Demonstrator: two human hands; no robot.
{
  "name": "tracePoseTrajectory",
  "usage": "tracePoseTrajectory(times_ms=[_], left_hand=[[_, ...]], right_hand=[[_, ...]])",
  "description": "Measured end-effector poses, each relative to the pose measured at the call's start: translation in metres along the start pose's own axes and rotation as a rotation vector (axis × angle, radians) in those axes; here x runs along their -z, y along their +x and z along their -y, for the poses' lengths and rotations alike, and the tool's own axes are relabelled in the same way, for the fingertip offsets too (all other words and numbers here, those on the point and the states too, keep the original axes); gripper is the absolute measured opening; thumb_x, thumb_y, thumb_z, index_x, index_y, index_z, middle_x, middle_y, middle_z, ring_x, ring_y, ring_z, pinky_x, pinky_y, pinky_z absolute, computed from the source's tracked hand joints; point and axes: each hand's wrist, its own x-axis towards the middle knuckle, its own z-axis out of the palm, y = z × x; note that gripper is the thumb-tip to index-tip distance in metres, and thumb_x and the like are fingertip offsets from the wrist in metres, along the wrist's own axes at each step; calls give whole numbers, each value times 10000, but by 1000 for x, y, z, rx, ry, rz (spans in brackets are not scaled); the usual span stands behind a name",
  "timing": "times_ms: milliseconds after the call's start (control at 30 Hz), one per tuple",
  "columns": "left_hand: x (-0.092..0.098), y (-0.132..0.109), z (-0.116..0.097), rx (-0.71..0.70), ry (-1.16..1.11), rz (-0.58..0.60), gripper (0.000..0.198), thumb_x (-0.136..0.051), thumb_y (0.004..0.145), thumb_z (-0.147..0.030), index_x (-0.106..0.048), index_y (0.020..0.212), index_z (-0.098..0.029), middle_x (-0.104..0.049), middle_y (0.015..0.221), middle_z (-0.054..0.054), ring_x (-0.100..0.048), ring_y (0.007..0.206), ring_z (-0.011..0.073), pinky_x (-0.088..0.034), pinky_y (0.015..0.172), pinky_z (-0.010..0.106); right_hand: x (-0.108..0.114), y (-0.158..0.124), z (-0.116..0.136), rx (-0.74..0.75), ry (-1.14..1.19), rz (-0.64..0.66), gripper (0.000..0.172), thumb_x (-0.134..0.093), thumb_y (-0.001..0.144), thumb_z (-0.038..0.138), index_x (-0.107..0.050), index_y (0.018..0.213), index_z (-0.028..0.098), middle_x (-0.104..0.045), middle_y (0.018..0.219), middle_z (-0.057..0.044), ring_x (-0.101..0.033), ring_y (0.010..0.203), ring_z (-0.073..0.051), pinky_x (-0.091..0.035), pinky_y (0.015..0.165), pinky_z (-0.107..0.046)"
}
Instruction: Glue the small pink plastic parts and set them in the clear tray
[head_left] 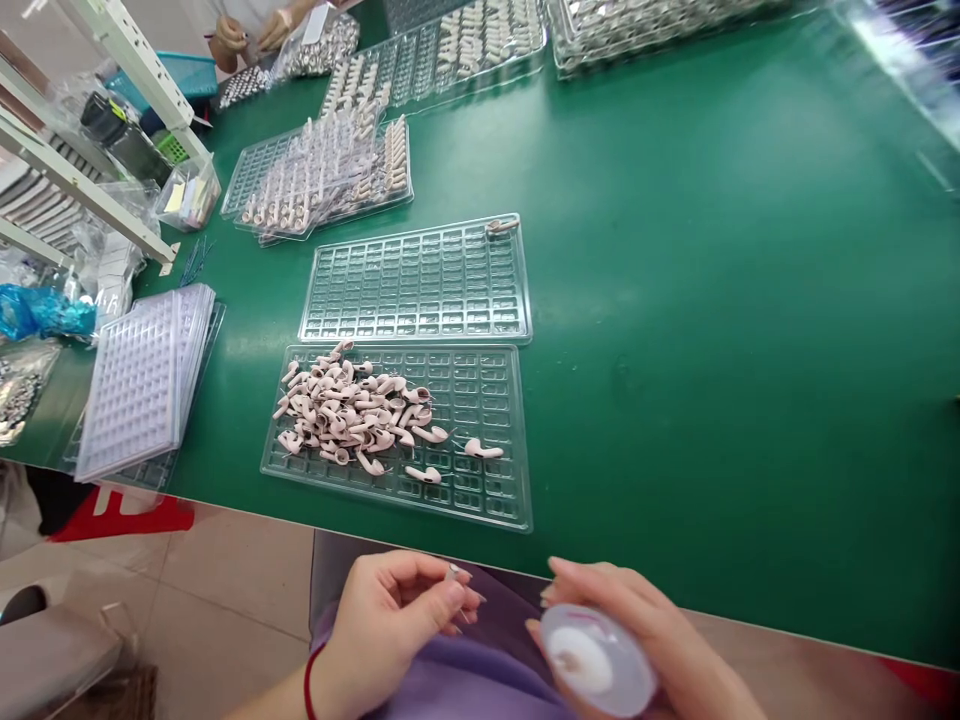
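Note:
My left hand (401, 620), with a red cord at its wrist, pinches a small whitish earbud piece (452, 573) above my lap. Most of that piece is hidden by the fingers; a thin wire shows below them. My right hand (630, 620) is wrapped round a translucent plastic bottle (598, 660), its round, pale end facing me, slightly blurred. Beyond both hands lies a clear plastic tray (480, 500), with a heap of white earbud shells (345, 410) with thin wires on its left part. Behind it, a second clear tray (405, 290) holds a few pieces (501, 227) in its far right corner.
Stacked trays (315, 180) of earbud parts stand farther back on the green table (712, 330). White trays (135, 380) are piled at the left, beside a metal shelf frame (112, 195). Another person's hands (232, 35) work at the far end.

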Motion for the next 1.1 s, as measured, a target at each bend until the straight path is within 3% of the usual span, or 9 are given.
tracePoseTrajectory(times_ms=[200,533,1100], left_hand=[[-2,12,19,66,-179,103,347,-864,652,-452,-794,741,-124,-746,677,67,-605,536,93,-491,551,185],[-7,14,25,75,-272,100,323,-865,651,-444,-788,674,-131,-593,497,-15,-303,357,4,-275,356,145],[-11,15,21,56,-215,59,346,-853,649,-456,-782,644,-117,-611,522,15,-390,415,45,-294,389,171]], right_hand=[[-20,18,6,265,-256,-95,232,-540,839,20,-628,998,164,-646,824,-63,-597,752,-163,-509,682,-293],[-27,17,4,252,-329,-109,247,-506,832,-14,-624,942,174,-644,824,-58,-557,787,-178,-444,733,-317],[-27,18,6,237,-303,-96,206,-518,843,6,-615,946,157,-653,828,-62,-557,799,-179,-423,753,-322]])
